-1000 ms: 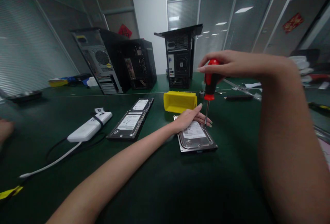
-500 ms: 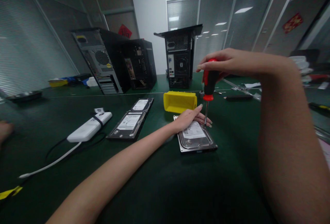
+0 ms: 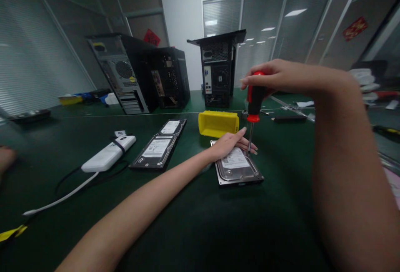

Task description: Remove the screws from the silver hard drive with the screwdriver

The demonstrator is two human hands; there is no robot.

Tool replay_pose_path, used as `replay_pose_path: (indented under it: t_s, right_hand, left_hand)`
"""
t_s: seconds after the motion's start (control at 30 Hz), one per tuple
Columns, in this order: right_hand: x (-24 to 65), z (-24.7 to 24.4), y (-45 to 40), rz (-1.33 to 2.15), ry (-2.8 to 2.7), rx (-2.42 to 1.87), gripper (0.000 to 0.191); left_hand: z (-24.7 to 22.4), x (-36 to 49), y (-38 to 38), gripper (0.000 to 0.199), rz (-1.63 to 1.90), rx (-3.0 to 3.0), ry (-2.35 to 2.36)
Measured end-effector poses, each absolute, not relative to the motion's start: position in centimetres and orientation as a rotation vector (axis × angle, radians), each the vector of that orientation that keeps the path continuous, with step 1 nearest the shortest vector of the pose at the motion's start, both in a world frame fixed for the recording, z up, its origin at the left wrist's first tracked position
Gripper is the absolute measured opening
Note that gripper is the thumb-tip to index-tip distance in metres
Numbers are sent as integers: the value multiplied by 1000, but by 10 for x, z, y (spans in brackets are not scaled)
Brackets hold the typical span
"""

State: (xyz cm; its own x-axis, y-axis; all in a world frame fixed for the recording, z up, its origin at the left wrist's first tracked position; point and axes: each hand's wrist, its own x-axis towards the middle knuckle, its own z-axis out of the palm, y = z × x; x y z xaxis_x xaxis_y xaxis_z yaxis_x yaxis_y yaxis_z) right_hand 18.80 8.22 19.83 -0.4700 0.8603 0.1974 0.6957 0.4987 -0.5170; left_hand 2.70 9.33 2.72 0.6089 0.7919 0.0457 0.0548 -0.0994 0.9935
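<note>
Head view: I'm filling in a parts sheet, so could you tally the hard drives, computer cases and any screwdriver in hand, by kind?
Hard drives: 3
Computer cases: 3
Screwdriver in the right hand: 1
Total: 7

I see bare forearms (image 3: 146,205) (image 3: 346,151) remotely, lower left and far right; slim-fingered bare hands (image 3: 225,144) (image 3: 275,76) right of centre.
</note>
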Motion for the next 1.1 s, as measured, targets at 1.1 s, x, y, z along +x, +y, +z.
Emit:
replay_pose_path:
  t_s: [1.1]
  right_hand:
    - [188, 199, 78, 600, -2185, -1358, 44]
  left_hand:
    - [27, 29, 92, 57, 720, 1541, 744]
